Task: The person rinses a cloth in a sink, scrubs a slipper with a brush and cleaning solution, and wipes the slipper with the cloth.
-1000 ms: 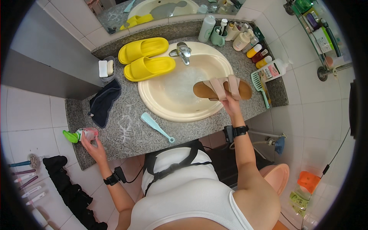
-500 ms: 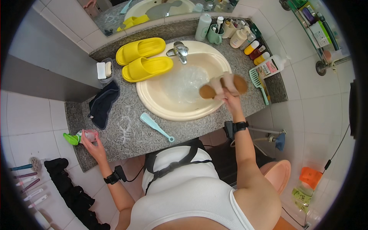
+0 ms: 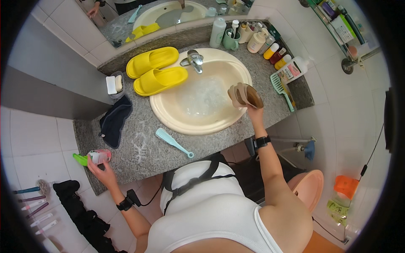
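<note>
My right hand (image 3: 255, 113) grips a brown sandal (image 3: 249, 96) with pale beige straps over the right rim of the cream sink (image 3: 158, 113). Its sole is turned partly toward me. Foamy water lies in the bowl. At the counter's left front corner, my left hand (image 3: 102, 173) has its fingers around a pink-and-white bottle (image 3: 101, 156) with a bright green cap. Yellow slides (image 3: 160, 81) sit side by side at the sink's back left, partly on its rim. A light blue long-handled tool (image 3: 174, 142) with a ring at its end lies before the sink.
A dark cloth (image 3: 114, 124) and a soap dish (image 3: 119, 89) are left of the sink. Several bottles and a green cup (image 3: 231, 41) line the back right. A white bottle (image 3: 295, 69) and a green slotted scoop (image 3: 282, 89) are at the right. The faucet (image 3: 194, 62) is behind the bowl.
The brown sandal has turned in my right hand from a sideways, blurred position to a more upright tilt. My left hand has slid slightly toward me, showing more of the bottle.
</note>
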